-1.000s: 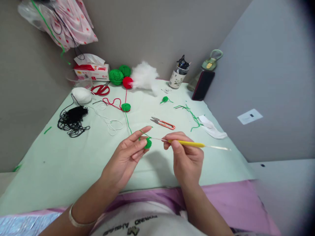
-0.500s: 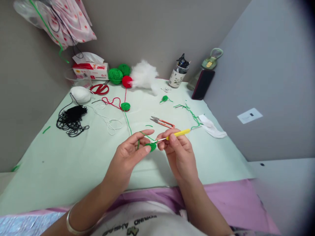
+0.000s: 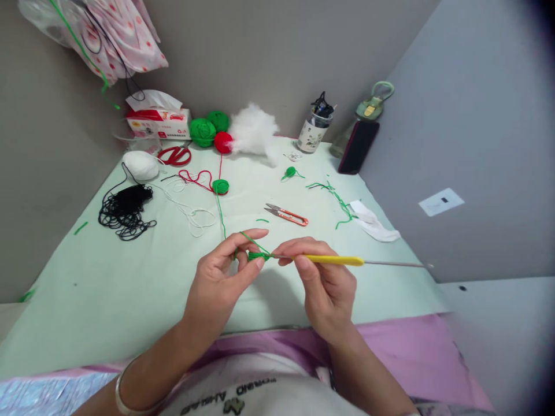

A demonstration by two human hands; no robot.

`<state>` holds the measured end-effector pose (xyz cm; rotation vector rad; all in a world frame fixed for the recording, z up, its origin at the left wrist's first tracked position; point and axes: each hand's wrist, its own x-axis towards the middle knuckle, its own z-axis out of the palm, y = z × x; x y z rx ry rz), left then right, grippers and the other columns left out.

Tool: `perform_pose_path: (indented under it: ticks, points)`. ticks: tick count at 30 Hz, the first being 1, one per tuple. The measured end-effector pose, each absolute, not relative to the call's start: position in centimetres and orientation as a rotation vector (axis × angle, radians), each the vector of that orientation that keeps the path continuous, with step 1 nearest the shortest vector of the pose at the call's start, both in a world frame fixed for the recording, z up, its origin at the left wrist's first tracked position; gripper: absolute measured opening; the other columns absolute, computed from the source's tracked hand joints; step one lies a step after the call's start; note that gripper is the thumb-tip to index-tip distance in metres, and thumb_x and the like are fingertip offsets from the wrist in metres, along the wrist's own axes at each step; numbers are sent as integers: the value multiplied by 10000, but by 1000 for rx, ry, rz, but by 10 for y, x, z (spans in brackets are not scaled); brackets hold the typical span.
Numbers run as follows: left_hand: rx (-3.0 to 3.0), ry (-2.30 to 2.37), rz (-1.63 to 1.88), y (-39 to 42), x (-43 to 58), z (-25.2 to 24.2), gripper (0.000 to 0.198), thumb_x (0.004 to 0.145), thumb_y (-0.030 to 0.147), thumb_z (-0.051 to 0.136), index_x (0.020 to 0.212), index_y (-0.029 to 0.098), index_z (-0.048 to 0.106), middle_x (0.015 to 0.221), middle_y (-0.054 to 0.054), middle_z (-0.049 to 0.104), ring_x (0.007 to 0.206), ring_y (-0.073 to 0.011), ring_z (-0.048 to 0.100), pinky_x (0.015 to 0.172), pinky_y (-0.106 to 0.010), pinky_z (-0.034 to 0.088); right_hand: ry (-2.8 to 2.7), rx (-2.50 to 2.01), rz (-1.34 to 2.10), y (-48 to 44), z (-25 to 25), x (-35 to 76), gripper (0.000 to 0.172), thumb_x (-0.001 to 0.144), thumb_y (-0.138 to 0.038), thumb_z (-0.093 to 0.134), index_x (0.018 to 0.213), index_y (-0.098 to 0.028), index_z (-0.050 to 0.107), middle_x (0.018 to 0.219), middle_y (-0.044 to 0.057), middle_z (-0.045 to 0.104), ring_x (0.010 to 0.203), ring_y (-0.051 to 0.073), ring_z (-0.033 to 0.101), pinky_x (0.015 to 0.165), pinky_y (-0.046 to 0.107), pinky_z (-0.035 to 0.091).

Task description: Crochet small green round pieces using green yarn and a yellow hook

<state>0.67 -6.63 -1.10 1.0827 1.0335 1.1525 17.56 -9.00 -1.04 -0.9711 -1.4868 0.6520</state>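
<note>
My left hand (image 3: 221,274) pinches a small green crochet piece (image 3: 259,256) between thumb and fingers, with green yarn running over its raised index finger. That strand leads back to a small green yarn ball (image 3: 221,186) on the table. In my right hand (image 3: 323,283) is a crochet hook (image 3: 342,260) with a yellow handle, gripped between thumb and fingers. Its left tip meets the green piece, while its other metal end points out to the right. Orange thread snips (image 3: 288,215) lie beyond my hands.
At the back stand green yarn balls (image 3: 202,133), a red yarn ball (image 3: 223,142), white stuffing (image 3: 255,136), a pen jar (image 3: 313,132), a bottle and a phone (image 3: 359,147). Black yarn (image 3: 125,211), a white yarn ball (image 3: 141,166) and red scissors (image 3: 174,156) lie left. Green scraps (image 3: 340,202) lie right.
My right hand has turned the hook from a slant to nearly level, its handle end swinging down and right. The green piece has tilted in my left hand, which has shifted slightly left.
</note>
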Motion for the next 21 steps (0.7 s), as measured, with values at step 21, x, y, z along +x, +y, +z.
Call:
perform_pose_path:
  ticks: [21]
  points:
    - [778, 797, 1049, -64, 12, -9, 352, 851, 273, 867, 1199, 303, 821, 895, 20, 697, 898, -121, 616, 884, -218, 460, -1443, -931, 582, -80, -18, 166, 202, 1029, -166, 606, 1088, -258, 777, 966, 48, 794, 844, 185, 736, 737, 344, 625]
